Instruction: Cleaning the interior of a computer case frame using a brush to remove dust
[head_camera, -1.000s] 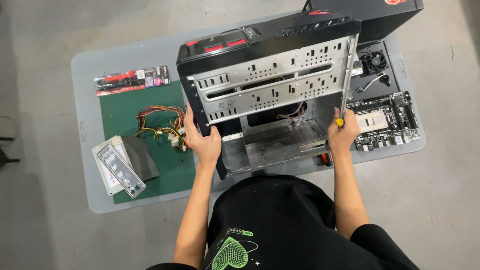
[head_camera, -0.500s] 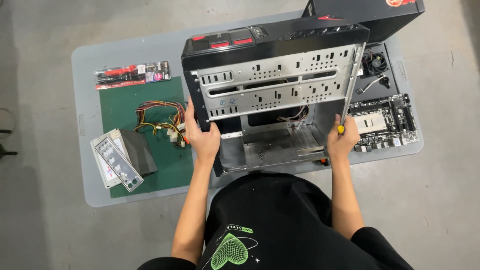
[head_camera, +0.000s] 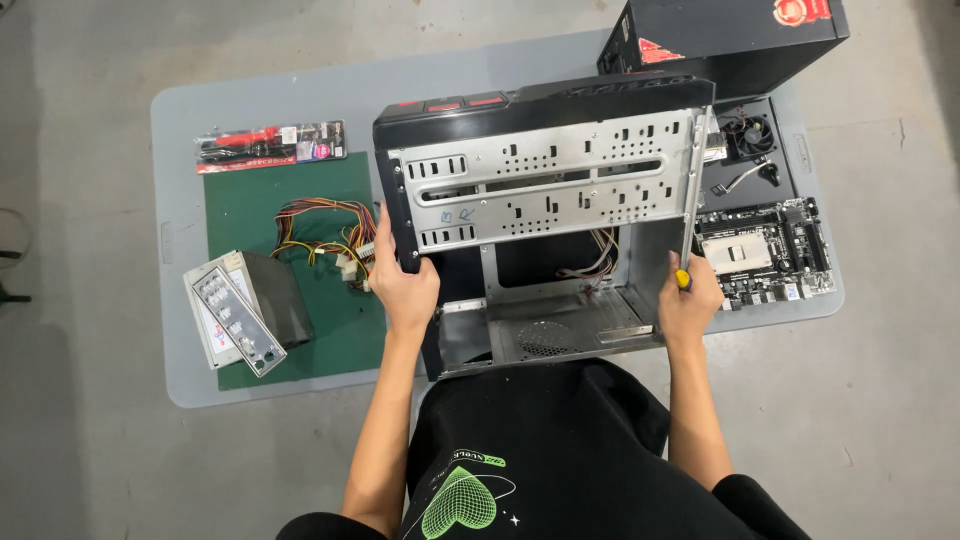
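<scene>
Red-black blister pack (head_camera: 270, 146) at 10 o'clock on bench (head_camera: 180, 380), black box with red round label (head_camera: 735, 35) at 1. Computer case (head_camera: 545, 200) mid-bench: left hand (head_camera: 403, 290) grips its left edge; right hand (head_camera: 688, 305) curled on right edge, holding yellow-handled tool (head_camera: 682, 279).

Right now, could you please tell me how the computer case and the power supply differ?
The computer case is large, open-sided and gripped by the left hand and right hand; the power supply is a small closed box lying untouched on the green mat. Only the power supply trails coloured cables. Both are metal.

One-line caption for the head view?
Both hands, left hand and right hand, grip an open computer case on a grey table.
</scene>
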